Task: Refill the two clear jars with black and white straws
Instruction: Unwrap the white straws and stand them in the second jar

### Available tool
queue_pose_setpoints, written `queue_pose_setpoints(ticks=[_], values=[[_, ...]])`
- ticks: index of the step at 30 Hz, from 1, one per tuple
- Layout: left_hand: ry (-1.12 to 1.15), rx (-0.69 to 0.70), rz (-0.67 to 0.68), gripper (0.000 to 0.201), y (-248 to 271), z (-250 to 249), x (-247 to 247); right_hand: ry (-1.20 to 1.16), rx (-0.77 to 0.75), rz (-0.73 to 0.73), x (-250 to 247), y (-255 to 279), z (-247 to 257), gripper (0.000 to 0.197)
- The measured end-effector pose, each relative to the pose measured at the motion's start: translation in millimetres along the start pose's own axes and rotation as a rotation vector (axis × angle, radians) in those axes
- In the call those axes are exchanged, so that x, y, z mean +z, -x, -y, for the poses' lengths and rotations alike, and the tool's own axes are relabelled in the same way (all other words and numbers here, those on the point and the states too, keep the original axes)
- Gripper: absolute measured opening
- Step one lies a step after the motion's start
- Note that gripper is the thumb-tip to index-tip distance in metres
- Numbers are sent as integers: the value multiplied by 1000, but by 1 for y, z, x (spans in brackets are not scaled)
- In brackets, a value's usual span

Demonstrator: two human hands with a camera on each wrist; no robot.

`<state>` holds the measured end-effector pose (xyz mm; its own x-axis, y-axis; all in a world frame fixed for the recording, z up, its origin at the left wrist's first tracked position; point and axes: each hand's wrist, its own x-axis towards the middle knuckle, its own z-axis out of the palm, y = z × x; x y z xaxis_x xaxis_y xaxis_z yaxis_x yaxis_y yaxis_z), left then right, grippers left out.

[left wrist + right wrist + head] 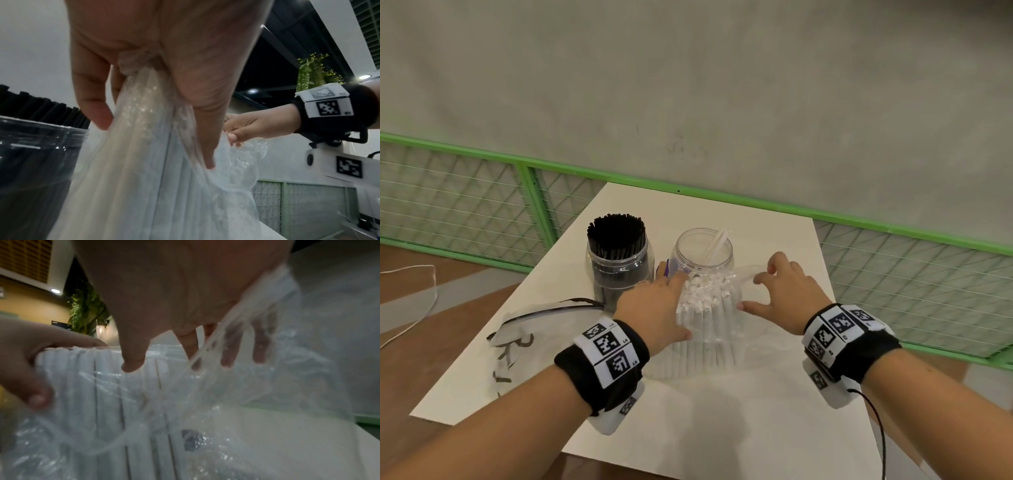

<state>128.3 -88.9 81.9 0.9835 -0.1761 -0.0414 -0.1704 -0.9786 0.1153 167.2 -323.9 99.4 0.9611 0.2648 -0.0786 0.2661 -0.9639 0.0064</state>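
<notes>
A clear plastic bag [736, 329] stands upright on the white table [722, 411], packed with white straws [705, 298]. My left hand [657, 308] grips the straw bundle through the bag on its left side; the thumb and fingers [205, 146] wrap around it. My right hand [774, 291] holds the bag's loose mouth, its fingers [226, 353] hooked behind the film and its thumb in front. Behind stand a clear jar [616, 270] full of black straws [616, 233] and a clear jar [703, 253] holding a few white straws.
An empty clear zip bag with black markings [541, 329] lies at the table's left. A small purple thing [666, 269] sits between the jars. A green wire fence [893, 274] runs behind the table. A black cable [876, 428] trails from my right wrist.
</notes>
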Motion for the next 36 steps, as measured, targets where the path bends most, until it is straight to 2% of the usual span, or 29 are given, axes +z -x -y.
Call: queue_pose_setpoints(ticks=[3,7,9,12,14,18,20,22,25,27,29,33,36], values=[[91,37,-18,84,2,-1,-2,-91,17,3,2,-3,1,91],[144,99,-46,78,3,1,1,-259,13,40,6,-6,1,105],[173,125,-17,84,1,2,1,-287,21,88,11,-10,3,108],[393,95,44,88,-6,0,-1,-341,-7,121,20,-13,8,103],[515,67,38,76,-11,0,0,-383,-42,136,25,-13,12,103],[699,35,-12,39,-17,0,1,-459,-42,128,32,-15,24,119],[859,-26,11,29,-21,1,1,-480,-13,136,34,-15,26,121],[971,-116,40,27,-27,6,3,-486,-7,159,37,-16,23,119],[1042,-197,69,31,-33,14,2,-439,-58,161,40,-16,15,109],[1109,-244,97,26,-35,18,-1,-393,-76,158,39,-15,11,105],[1113,-292,127,23,-36,23,-3,-357,-77,148,38,-13,6,107],[879,-290,116,32,-35,37,-5,-363,-76,158,41,-14,4,109],[1005,-277,203,28,-32,34,-9,-408,-86,166,40,-16,5,117]])
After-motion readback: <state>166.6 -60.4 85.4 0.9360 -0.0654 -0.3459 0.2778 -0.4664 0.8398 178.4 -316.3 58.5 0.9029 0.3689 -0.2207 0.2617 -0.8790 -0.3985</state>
